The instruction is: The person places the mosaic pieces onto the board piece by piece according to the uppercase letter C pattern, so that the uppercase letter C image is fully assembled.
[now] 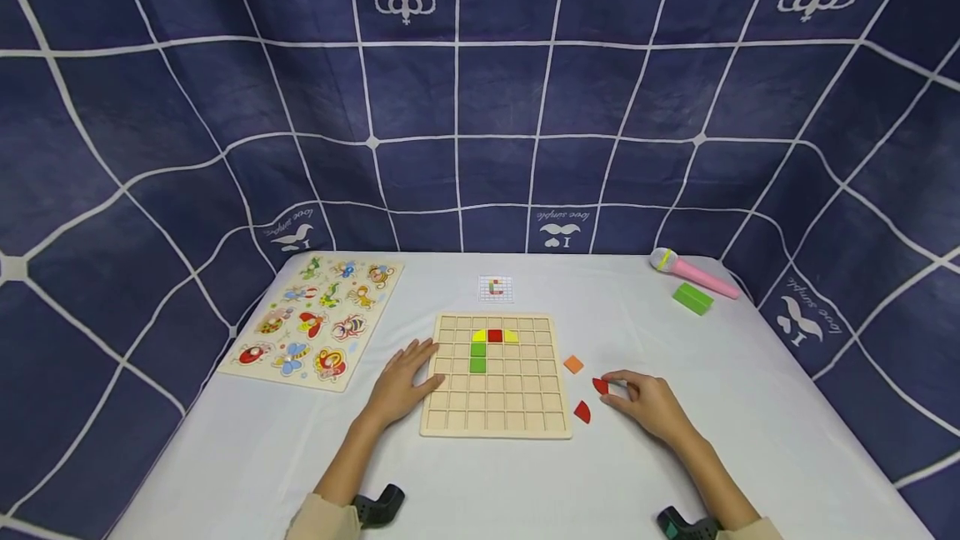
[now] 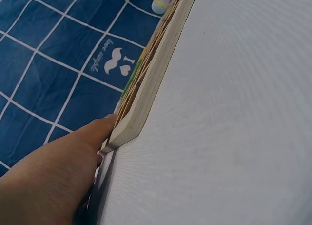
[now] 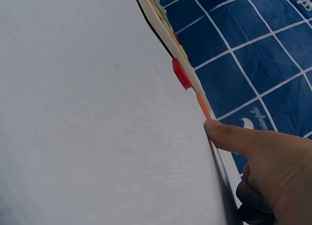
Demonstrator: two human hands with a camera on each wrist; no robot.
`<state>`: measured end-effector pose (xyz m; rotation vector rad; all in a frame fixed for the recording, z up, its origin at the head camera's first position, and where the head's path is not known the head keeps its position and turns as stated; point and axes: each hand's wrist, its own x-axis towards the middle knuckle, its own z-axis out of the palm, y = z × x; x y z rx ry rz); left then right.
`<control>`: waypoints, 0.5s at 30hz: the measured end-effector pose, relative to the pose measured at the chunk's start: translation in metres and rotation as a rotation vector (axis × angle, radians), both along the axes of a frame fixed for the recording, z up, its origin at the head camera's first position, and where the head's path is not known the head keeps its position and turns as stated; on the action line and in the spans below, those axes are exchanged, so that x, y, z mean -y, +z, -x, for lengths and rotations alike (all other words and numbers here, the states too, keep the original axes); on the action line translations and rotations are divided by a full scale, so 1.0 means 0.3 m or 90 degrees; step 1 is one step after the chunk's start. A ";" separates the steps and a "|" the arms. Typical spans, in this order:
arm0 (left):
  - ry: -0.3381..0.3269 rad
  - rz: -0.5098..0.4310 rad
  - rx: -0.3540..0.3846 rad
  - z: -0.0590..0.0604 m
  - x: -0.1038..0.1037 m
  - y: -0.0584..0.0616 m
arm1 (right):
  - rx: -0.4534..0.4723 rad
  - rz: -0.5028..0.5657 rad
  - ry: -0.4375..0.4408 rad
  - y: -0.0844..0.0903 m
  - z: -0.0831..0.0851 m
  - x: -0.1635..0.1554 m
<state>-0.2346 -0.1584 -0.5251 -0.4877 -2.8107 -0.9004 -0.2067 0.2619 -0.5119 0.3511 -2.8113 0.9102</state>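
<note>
Resting flat on the desk (image 1: 225, 457), the left hand (image 1: 401, 386) is lying open against the grid board's (image 1: 497, 427) left edge, while the right hand (image 1: 647, 402) is pinching a red piece (image 1: 599, 386) just right of the board, nearest it.

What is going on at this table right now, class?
A person is filling a wooden grid board with coloured tiles. The left hand rests flat on the board's left edge. The right hand touches a red piece lying on the white table. Yellow, red and green tiles already sit in the board; an orange tile and another red piece lie loose beside it.
</note>
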 end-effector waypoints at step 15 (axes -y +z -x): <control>0.003 0.006 0.014 -0.001 0.002 0.005 | -0.067 0.007 -0.020 0.010 0.000 0.038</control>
